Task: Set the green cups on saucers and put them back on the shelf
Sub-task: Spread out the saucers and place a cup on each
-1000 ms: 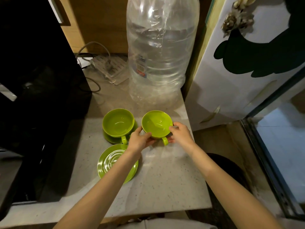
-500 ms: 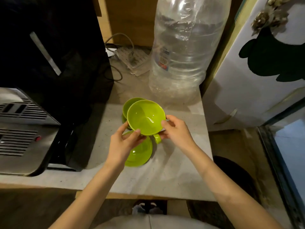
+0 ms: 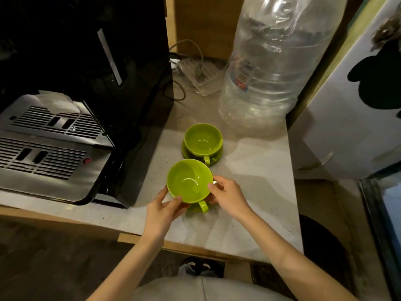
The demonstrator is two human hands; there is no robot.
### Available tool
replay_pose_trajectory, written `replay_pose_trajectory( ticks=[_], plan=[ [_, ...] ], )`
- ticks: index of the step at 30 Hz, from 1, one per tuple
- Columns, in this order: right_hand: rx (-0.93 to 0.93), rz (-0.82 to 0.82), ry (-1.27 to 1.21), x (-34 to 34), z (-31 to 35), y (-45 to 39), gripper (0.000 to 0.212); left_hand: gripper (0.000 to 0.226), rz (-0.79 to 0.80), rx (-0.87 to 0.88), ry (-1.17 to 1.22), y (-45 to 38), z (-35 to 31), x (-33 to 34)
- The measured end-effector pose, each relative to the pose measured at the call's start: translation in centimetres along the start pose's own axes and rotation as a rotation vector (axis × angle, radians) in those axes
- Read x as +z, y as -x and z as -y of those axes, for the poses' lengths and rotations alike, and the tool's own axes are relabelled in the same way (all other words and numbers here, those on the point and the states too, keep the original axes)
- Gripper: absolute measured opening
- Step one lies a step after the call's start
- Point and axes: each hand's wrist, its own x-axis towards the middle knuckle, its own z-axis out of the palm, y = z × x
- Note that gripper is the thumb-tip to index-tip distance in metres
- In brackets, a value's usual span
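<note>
Green glazed china sits between both hands: the near cup [image 3: 189, 181] is gripped from either side, the left hand [image 3: 161, 210] with fingers curled against its lower left wall and the thumb up along the rim, the right hand [image 3: 227, 197] with fingertips pressed to its right rim and wall. Both hands are partly closed around the cup, neither flat nor fisted. The cup is upright and empty, its handle [image 3: 203, 207] pointing toward the person, between the two wrists. Under it, a sliver of a green saucer [image 3: 193, 208] shows just beside the handle; whether the cup rests on it or is held just above cannot be told. Beyond the hands a second cup [image 3: 203, 139] stands upright on its own saucer [image 3: 217, 157], handle also toward the person, close to the near cup. That makes two cups and two saucers in view. All lie on a pale speckled counter [image 3: 249, 192]. Left of the cups stands a black machine [image 3: 86, 83] with a metal grille tray [image 3: 43, 148]; behind them a large clear plastic bottle [image 3: 277, 68] stands, and a white power strip [image 3: 201, 77] with cables lies at the back.
</note>
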Motion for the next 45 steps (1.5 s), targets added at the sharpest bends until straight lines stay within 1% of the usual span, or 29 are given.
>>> replay_pose_trajectory(
  ticks=[2, 6, 11, 15, 20, 23, 25, 27, 31, 33, 35, 37, 41, 45],
  plan=[
    [-0.006, -0.003, 0.020, -0.1, -0.1, 0.2, 0.025, 0.055, 0.002, -0.022, 0.002, 0.0, 0.4, 0.2],
    [-0.011, -0.026, 0.035, -0.2, -0.2, 0.3, 0.030, 0.055, 0.004, -0.035, -0.017, -0.3, 0.4, 0.4],
    [-0.001, -0.049, 0.039, -0.6, -0.4, 0.4, 0.023, 0.052, 0.013, -0.052, -0.051, -0.8, 0.8, 0.6],
    [0.016, -0.049, 0.046, -0.8, -0.1, 0.6, 0.026, 0.050, 0.026, -0.066, -0.097, -1.0, 1.0, 0.4],
    [0.076, -0.010, 0.029, -1.1, 0.1, 0.5, 0.034, 0.054, 0.057, -0.044, -0.241, -1.5, 1.1, -0.3],
    [0.144, -0.008, -0.020, -1.9, 0.1, 0.0, 0.031, 0.052, 0.056, -0.009, -0.374, -1.7, 0.3, -1.1],
    [0.185, -0.044, -0.051, -2.5, -0.1, -0.5, 0.026, 0.045, 0.012, 0.009, -0.496, -2.2, -0.6, -1.8],
    [0.226, -0.042, -0.029, -3.0, -0.4, -1.2, 0.020, 0.037, -0.011, -0.036, -0.554, -3.0, -1.5, -2.3],
    [0.354, 0.128, -0.088, -2.7, -0.5, -2.0, 0.014, 0.025, 0.068, -0.220, -0.438, -4.8, -2.4, -2.8],
    [0.374, 0.158, -0.101, -2.4, -0.5, -2.2, 0.010, 0.023, 0.057, -0.264, -0.373, -5.5, -2.2, -2.9],
    [0.366, 0.146, -0.092, -2.2, -0.7, -2.6, 0.006, 0.022, 0.073, -0.264, -0.371, -5.8, -1.9, -2.9],
    [0.356, 0.144, -0.079, -2.1, -0.9, -2.7, 0.004, 0.019, 0.099, -0.233, -0.433, -6.0, -1.6, -2.8],
    [0.346, 0.134, -0.055, -2.0, -0.9, -2.7, 0.014, 0.028, 0.100, -0.200, -0.520, -6.3, -1.3, -2.8],
    [0.338, 0.124, -0.043, -2.1, -1.1, -2.4, 0.015, 0.030, 0.093, -0.179, -0.556, -6.3, -0.9, -2.7]
  ],
)
